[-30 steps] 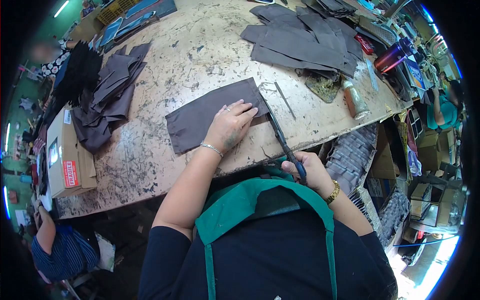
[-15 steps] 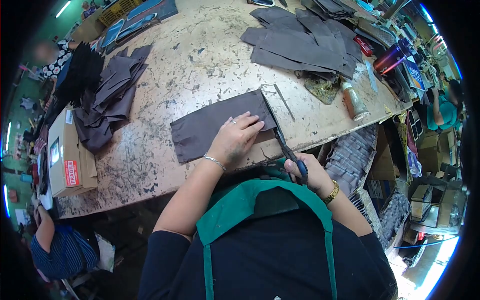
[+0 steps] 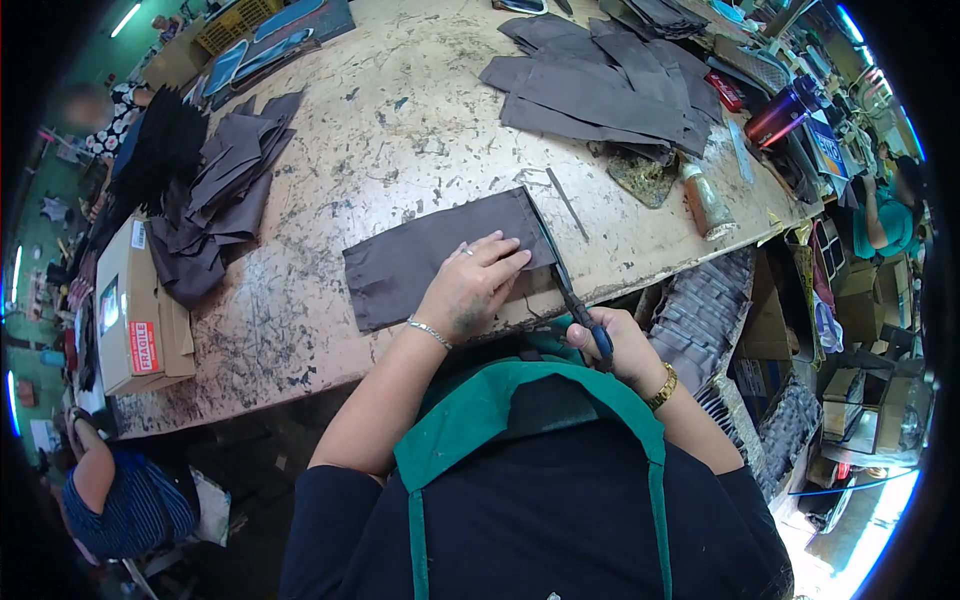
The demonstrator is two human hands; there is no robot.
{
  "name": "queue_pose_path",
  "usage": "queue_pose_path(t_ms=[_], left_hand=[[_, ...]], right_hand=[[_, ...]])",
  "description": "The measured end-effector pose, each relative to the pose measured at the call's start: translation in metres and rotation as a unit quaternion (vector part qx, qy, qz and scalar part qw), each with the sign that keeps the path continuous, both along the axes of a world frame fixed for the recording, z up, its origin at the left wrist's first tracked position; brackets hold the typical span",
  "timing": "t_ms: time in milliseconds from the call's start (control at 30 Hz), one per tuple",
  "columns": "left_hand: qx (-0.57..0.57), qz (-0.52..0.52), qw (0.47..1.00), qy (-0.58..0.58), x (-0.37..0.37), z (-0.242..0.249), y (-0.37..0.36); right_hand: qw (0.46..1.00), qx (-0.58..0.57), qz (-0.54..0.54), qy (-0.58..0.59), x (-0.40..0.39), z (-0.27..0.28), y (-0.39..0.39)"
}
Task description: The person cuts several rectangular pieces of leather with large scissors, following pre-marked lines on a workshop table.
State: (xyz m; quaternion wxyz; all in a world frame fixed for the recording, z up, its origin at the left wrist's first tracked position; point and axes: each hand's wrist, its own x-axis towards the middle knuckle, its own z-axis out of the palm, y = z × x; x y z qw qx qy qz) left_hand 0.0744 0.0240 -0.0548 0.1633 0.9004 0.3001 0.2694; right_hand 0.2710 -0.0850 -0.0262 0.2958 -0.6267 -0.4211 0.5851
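Note:
A dark brown rectangular piece of fabric [image 3: 430,245] lies near the front edge of the worktable. My left hand [image 3: 475,280] rests on its right half, fingers stretched out and lying flat on the cloth. At the table's edge my right hand [image 3: 622,348] is closed around the blue-black handles of a pair of scissors [image 3: 573,300]. The blades point away from me and run along the fabric's right-hand end. A thin dark strip [image 3: 567,205] lies on the table just beyond the blades.
Stacked dark fabric pieces [image 3: 610,95] lie at the far right, and a crumpled pile [image 3: 225,190] at the left beside a cardboard box [image 3: 150,310]. A glue-stained bottle [image 3: 708,200] and a purple flask [image 3: 785,115] stand right. A person [image 3: 130,505] sits at the lower left.
The fabric and my left hand have shifted very slightly towards me and to the right. The scissors stay along the same end, with my right hand nearly still.

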Motion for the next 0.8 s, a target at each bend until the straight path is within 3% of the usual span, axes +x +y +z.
queue_pose_path(t_ms=[500,633,700,733,800], left_hand=[[0.005,-0.012,1.000,-0.015,0.000,-0.002,-0.012],[0.000,0.001,1.000,-0.014,-0.001,-0.006,-0.013],[-0.010,-0.014,0.991,-0.136,0.002,-0.013,-0.005],[-0.009,-0.012,0.991,-0.135,0.004,-0.005,-0.002],[-0.131,0.080,0.922,-0.356,0.009,0.030,0.001]], right_hand=[[0.999,0.019,-0.035,-0.015,-0.003,-0.010,-0.001],[0.992,0.020,-0.123,0.019,0.008,-0.002,-0.006],[0.992,0.027,-0.120,0.039,0.025,-0.010,-0.009],[0.992,0.029,-0.116,0.043,0.030,-0.008,-0.010],[0.992,0.030,-0.108,0.048,0.034,-0.009,-0.012]])
